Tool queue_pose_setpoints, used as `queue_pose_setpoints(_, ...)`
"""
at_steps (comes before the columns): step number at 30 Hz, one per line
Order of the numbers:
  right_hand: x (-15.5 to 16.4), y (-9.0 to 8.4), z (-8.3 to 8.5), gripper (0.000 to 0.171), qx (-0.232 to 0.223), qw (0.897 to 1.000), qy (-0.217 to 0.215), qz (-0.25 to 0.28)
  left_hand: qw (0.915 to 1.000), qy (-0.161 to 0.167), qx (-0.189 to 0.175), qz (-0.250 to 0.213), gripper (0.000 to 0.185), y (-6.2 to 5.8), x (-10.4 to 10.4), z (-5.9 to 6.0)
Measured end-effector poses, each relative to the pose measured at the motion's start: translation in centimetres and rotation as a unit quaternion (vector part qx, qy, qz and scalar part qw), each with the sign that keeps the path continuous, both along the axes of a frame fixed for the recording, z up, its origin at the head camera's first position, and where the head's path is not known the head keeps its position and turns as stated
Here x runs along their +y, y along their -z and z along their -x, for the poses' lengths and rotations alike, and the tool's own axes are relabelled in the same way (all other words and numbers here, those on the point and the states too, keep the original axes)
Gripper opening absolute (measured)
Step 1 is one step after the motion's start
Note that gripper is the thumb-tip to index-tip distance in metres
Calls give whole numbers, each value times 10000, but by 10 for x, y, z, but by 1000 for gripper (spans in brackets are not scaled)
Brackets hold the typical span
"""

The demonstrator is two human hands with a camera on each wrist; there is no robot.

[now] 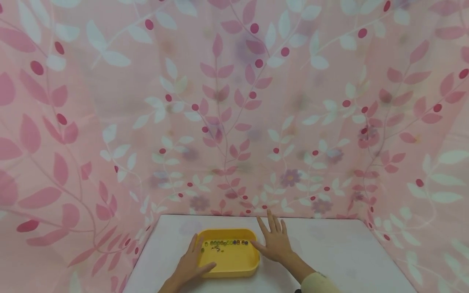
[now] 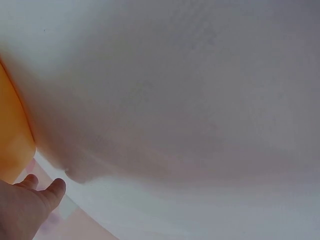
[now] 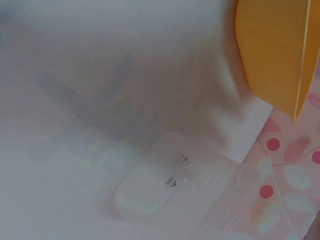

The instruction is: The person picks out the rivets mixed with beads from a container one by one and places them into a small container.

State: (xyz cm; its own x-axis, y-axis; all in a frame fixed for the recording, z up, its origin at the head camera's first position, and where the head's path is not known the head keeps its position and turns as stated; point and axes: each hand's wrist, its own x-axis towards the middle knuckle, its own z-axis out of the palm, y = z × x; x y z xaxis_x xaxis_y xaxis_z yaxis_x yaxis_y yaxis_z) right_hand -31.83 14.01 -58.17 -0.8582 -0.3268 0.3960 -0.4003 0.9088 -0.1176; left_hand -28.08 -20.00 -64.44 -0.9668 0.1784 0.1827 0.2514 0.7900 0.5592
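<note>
A yellow tray (image 1: 229, 260) sits on the white table (image 1: 337, 252), near the front edge. Little beads (image 1: 225, 243) lie in a row along the far side of the tray, with a few more just below them. The left hand (image 1: 190, 264) holds the left side of the tray, with its thumb hooked over the near rim and its fingers along the outside. The right hand (image 1: 275, 242) rests just beside the right side of the tray, flat, with its fingers spread apart. It holds nothing. A pink leafy cloth (image 1: 234, 106) hangs behind the table.
</note>
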Motion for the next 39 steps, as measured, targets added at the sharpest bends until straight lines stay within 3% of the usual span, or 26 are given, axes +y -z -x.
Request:
queue_pose_setpoints(12, -8, 4, 3, 87, 200, 9996, -188, -2, 10000, -24, 48, 29, 108, 2, -1, 2)
queue_pose_setpoints(22, -15, 7, 3, 85, 75, 9999, -155, -9, 10000, -55, 38, 7, 109, 8, -2, 4)
queue_pose_setpoints(39, -26, 8, -4, 83, -171, 9994, -161, -243, 9998, -29, 180, -68, 106, 9, 0, 4)
